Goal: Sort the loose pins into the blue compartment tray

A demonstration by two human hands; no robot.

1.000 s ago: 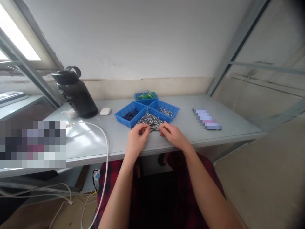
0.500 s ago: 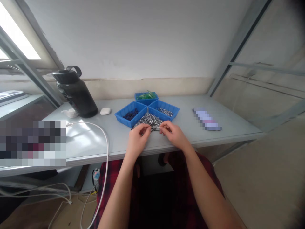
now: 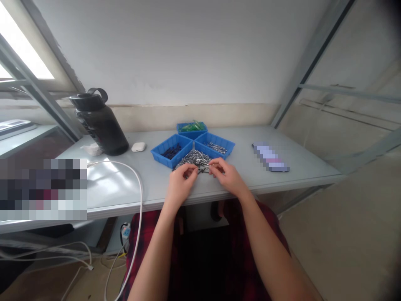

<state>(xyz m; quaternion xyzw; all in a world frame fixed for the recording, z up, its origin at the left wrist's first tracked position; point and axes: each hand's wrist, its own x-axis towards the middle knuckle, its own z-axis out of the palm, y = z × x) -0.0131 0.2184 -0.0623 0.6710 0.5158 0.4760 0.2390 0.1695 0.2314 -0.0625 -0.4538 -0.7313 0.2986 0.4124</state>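
My left hand and my right hand rest over the near edge of a pile of thin metal pieces. Each hand is closed in a pinch; what the fingertips hold is too small to make out. Small dark pieces lie between the two hands. Behind the pile are three blue trays: the left tray has dark blue pieces, the right tray has metal pieces, and the rear tray has green pieces.
A black bottle and a white case stand at the left of the grey table. A phone lies at the right. A white cable hangs over the front edge.
The view has shifted very slightly. My right hand has moved a little to the left, closer to the pile; my left hand is nearly where it was.
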